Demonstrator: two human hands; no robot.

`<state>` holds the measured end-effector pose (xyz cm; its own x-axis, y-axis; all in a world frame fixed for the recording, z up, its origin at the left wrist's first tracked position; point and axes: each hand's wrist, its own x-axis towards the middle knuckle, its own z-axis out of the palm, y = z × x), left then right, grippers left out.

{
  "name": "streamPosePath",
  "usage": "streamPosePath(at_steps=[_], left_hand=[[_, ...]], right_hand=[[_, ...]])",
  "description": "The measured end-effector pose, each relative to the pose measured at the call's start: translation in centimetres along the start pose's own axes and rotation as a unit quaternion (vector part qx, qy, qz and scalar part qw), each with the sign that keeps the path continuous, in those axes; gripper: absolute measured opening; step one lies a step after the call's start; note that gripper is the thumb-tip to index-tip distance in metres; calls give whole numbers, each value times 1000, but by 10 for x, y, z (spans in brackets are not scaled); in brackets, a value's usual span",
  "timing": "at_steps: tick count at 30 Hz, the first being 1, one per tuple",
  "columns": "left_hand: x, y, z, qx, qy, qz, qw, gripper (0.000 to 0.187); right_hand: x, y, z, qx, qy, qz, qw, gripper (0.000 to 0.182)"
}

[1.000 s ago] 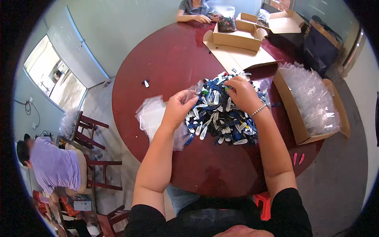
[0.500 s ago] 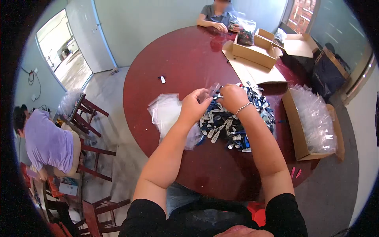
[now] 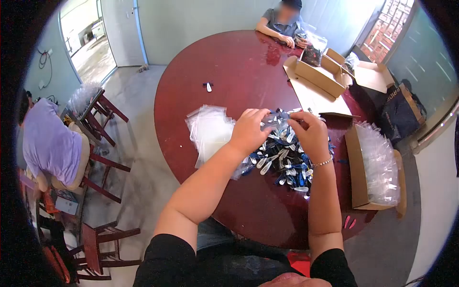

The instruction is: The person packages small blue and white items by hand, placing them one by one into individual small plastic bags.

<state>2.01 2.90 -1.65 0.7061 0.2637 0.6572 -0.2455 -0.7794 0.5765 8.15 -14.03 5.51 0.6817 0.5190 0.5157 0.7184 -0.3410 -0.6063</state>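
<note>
A small clear plastic bag [image 3: 276, 120] with something dark in it stretches between my two hands over the pile. My left hand [image 3: 250, 130] grips its left side, thumb below and fingers above. At the bag's right end, my right hand [image 3: 313, 136], with a beaded bracelet at the wrist, is closed with thumb and fingertips on the edge. Beneath them lies a heap of snap hair clips [image 3: 289, 165] in blue, black, white and silver. Left of the heap, flat clear bags [image 3: 209, 131] are stacked loosely, partly behind my left forearm.
An open carton [image 3: 357, 167] full of clear packets stands at the right, with two pink clips [image 3: 349, 222] near it. Cardboard boxes [image 3: 321, 76] lie at the back right. One clip [image 3: 208, 86] sits alone. A person [image 3: 282, 24] sits across the table; another [image 3: 50, 141] sits at left.
My right hand has come up from the clip pile to the bag's right end. The bag is now spread between both hands. The view has shifted slightly.
</note>
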Motion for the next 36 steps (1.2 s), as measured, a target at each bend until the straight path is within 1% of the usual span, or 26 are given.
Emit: streamPosePath(at_steps=[2, 4, 8, 10, 11, 13, 14, 15, 16, 17, 19, 20, 22, 23, 25, 28, 29, 30, 31, 32, 33, 34, 35, 36], left_hand=[[-2, 0, 1, 5, -8, 10, 1000, 41], [-3, 1, 3, -6, -31, 12, 999, 42], [-5, -2, 6, -14, -28, 16, 999, 44], [-3, -1, 5, -13, -48, -5, 999, 46], [-3, -1, 5, -15, -52, -4, 999, 46], [-3, 0, 4, -43, -59, -56, 996, 46], [-2, -3, 7, -109, -71, -103, 986, 44], [-2, -5, 8, -112, -73, -102, 986, 44], [-1, -6, 8, -168, -66, -137, 974, 42], [-1, -8, 7, -224, -57, -171, 958, 40], [-1, -5, 3, -227, -51, -172, 957, 40], [-1, -5, 2, -210, -50, -172, 961, 40], [-1, -5, 3, -186, -45, -162, 968, 41], [-2, -5, 5, -189, -44, -160, 968, 41], [-4, -6, 8, -146, -51, -140, 978, 41], [-2, -5, 9, -140, -41, -124, 981, 42], [-2, -6, 8, -135, -42, -125, 982, 42], [0, -8, 7, -163, -45, -143, 975, 41], [1, -10, 5, -162, -45, -145, 975, 41], [3, -11, 2, -162, -20, -157, 974, 40], [4, -13, 0, -162, 6, -169, 972, 39], [6, -15, -1, -192, 5, -205, 960, 38], [7, -17, -2, -190, 10, -206, 960, 38], [7, -17, -2, -197, 18, -207, 958, 38]], right_hand=[[-2, 3, 2, 19, -8, 14, 1000, 17], [-4, 9, 4, 35, -44, 6, 998, 17], [-5, 9, -3, 70, -45, 2, 997, 18], [-2, 17, -11, 73, 0, -18, 997, 16], [-1, 24, -15, 83, 14, -1, 996, 15], [3, 33, -25, 36, 45, 6, 998, 15], [2, 35, -32, 26, 54, 26, 998, 14], [3, 43, -34, 39, 74, 34, 996, 14], [5, 49, -36, 53, 93, 41, 993, 14], [5, 54, -38, 29, 103, 44, 993, 13], [7, 64, -39, -23, 87, 53, 995, 14], [9, 78, -36, -20, 76, 63, 995, 14], [19, 85, -34, -72, 55, 59, 994, 16], [27, 89, -34, -93, 40, 50, 994, 18], [46, 114, -29, -113, -5, 66, 991, 18], [76, 140, -20, -141, -54, 36, 988, 17], [83, 145, -12, -149, -61, 50, 986, 18], [92, 152, -6, -183, -92, 51, 978, 18], [100, 163, 3, -215, -124, 52, 967, 18], [105, 176, 11, -229, -145, 5, 963, 17], [108, 193, 20, -227, -147, 4, 963, 17], [112, 203, 30, -310, -176, 22, 934, 17], [117, 212, 36, -391, -204, 37, 897, 17], [120, 213, 36, -401, -239, 63, 882, 17]])
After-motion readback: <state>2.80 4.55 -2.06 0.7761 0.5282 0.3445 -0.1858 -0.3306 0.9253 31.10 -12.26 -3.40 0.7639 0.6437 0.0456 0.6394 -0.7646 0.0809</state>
